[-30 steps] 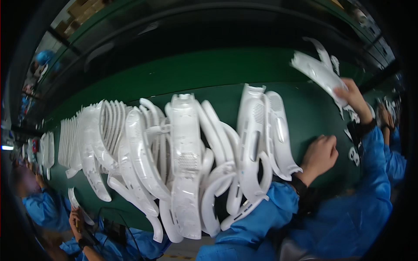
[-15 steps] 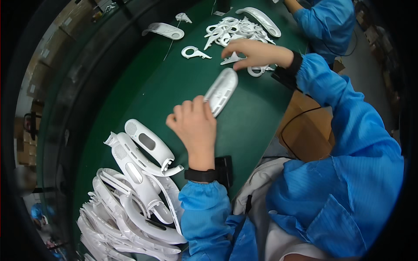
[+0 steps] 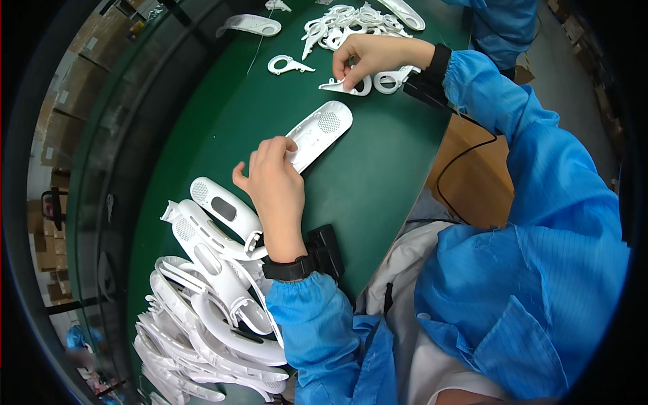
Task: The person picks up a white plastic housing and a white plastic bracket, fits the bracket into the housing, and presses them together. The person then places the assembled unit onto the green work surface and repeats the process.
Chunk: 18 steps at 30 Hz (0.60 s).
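Observation:
My left hand [image 3: 273,182] is closed on the near end of a long white plastic shell [image 3: 325,128]. The shell's hollow inner face is turned up and shows a patch of small holes at the rounded far end. Beyond it, my right hand [image 3: 368,57] pinches a white ring-shaped plastic piece with a pointed tail [image 3: 365,86] between thumb and fingers, low over the table. My hand hides part of its ring. A similar ring piece [image 3: 386,82] lies just right of it, under my wrist.
A heap of white ring pieces [image 3: 337,28] lies at the back of the green table [image 3: 364,182], with a single ring piece [image 3: 289,65] to its left. White curved shells [image 3: 209,304] are piled at the near left. A co-worker's blue sleeve [image 3: 503,30] shows at the far right.
The shell has turned so its inside faces up more. My right hand has taken hold of a ring piece, which is drawn slightly left. The whole view has shifted a little.

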{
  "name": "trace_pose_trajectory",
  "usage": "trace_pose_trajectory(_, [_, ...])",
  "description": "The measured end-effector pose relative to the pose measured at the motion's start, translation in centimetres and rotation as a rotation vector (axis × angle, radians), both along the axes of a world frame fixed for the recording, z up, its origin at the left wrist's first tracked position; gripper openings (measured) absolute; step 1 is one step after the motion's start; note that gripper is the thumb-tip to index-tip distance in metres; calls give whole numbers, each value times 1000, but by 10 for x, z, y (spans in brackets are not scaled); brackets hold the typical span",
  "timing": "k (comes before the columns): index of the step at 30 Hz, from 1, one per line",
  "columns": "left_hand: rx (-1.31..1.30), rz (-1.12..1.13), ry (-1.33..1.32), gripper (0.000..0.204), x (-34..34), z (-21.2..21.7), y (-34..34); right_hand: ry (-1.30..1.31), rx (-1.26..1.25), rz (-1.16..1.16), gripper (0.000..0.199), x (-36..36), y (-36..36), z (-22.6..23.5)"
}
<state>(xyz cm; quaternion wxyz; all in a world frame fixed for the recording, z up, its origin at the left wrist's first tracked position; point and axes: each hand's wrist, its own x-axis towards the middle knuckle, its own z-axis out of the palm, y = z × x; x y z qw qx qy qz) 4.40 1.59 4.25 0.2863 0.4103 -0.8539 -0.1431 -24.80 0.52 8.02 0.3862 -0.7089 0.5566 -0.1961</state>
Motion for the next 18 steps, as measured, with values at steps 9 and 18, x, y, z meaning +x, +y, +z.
trace_pose_trajectory(9, [27,-18,128,12,-30,8,12,-132,-18,198,17,41,18,-29])
trace_pose_trajectory(18, [65,-109,35,16,-30,1,6,-219,-68,182,20,44,15,-31])
